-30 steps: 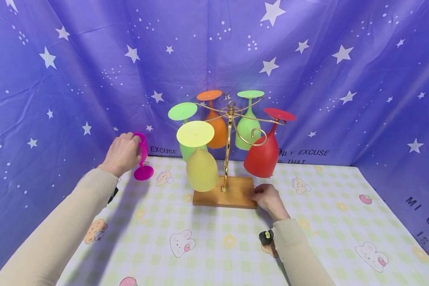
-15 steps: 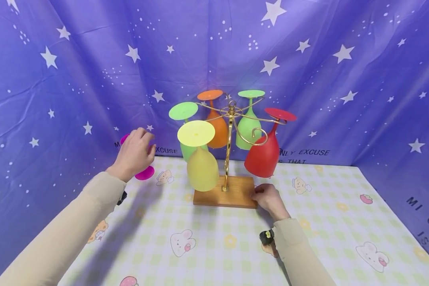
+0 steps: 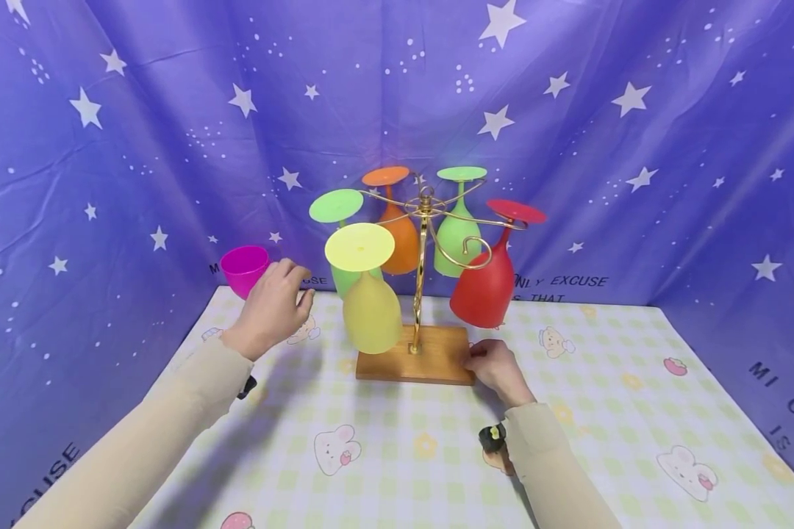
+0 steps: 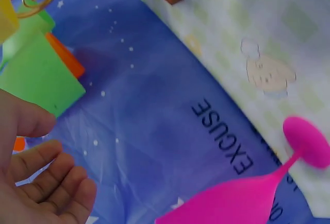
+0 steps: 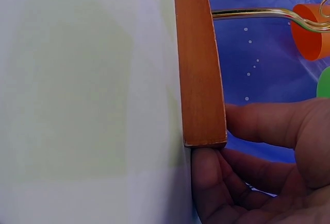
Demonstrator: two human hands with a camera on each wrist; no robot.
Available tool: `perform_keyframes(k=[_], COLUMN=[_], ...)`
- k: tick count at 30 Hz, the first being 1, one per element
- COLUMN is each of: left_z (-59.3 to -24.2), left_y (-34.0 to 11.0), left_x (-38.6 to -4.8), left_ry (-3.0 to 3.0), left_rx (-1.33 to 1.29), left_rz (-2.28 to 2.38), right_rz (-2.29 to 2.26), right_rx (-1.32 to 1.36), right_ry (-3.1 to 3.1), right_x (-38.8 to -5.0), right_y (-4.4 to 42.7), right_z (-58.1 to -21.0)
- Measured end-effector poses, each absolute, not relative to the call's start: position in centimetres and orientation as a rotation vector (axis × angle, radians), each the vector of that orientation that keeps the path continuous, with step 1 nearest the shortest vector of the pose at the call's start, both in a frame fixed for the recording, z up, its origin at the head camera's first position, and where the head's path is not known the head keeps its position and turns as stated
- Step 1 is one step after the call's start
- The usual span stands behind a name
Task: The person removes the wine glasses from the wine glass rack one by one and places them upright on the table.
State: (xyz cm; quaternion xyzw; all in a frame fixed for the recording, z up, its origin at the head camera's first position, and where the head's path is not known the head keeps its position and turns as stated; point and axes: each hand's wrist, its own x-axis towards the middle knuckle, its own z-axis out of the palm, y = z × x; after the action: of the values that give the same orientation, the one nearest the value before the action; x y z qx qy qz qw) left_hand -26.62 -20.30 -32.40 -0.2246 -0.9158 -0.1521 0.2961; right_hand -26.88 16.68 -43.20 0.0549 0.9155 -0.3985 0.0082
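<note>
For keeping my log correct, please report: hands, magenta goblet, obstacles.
Left hand empty. Magenta goblet upright beside it. Right hand grips wooden base. Yellow goblet hangs between left hand and bare gold hook, possibly obstructing.

base [image 3: 445, 354] on table [image 3: 397, 485], towards far edge. pole [image 3: 420, 283] up from base. curtain [image 3: 370, 88] behind table and at both sides. hung upside down round pole: front-left goblet [image 3: 373, 316], left goblet [image 3: 344, 279] behind it, rear-left goblet [image 3: 402, 244], rear-right goblet [image 3: 459, 246], right goblet [image 3: 484, 290]. upright goblet [image 3: 241, 273] stands on table at far left, well apart from base. left hand [image 3: 273, 305] before it, partly to its right. right hand [image 3: 498, 367] at base's right end, gripping.
</note>
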Motion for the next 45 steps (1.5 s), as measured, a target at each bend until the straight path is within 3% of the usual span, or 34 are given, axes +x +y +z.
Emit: perform_keyframes(k=[33,45], left_z=[-40.5,-41.4], left_y=[-13.9,-13.2], left_x=[-23.9,-24.0], left_ry=[-2.648,-2.737], left_rx=[-0.248,-0.161], left_rz=[-1.049,-1.147], right_rz=[-1.256,-1.246], right_rx=[0.176,0.169], right_ry=[2.848,2.868], right_x=[-26.6,-26.8], right_y=[16.5,16.7], right_z=[-43.4,-43.3])
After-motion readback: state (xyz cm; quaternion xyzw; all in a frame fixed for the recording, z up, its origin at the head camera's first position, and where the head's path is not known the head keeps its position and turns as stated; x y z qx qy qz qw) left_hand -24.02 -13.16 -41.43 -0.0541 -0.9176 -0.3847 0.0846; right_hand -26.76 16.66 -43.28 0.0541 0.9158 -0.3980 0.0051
